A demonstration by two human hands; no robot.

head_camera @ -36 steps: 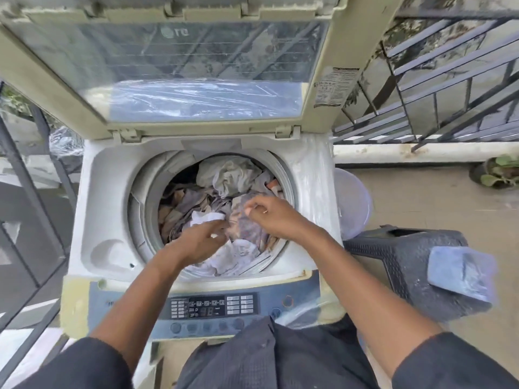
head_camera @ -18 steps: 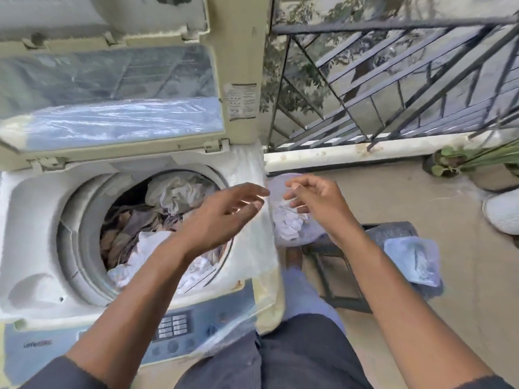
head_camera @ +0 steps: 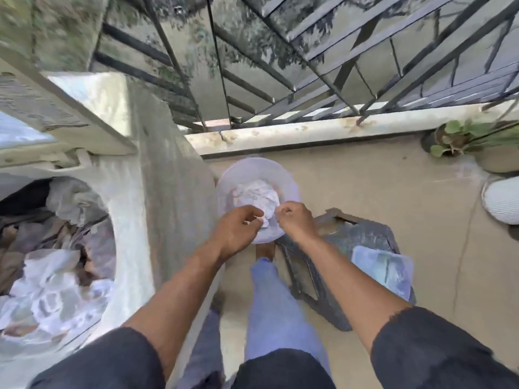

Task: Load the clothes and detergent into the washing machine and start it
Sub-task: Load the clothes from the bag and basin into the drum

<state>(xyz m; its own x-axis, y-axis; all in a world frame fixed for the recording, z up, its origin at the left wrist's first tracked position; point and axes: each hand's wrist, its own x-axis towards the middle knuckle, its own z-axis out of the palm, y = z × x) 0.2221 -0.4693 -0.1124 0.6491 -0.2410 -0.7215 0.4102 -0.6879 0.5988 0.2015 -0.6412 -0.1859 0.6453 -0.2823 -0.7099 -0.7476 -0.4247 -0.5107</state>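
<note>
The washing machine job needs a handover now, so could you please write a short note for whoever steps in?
Left hand and right hand: both down in the translucent tub on the floor beside the machine, pinching the white cloth in it.
Washing machine: lid up, drum already holding a pile of clothes.
Blue pouch, possibly the detergent, lies on the dark stool.
Done: most clothes loaded.
Left: move this cloth into the drum, add detergent, close the lid, start.
</note>
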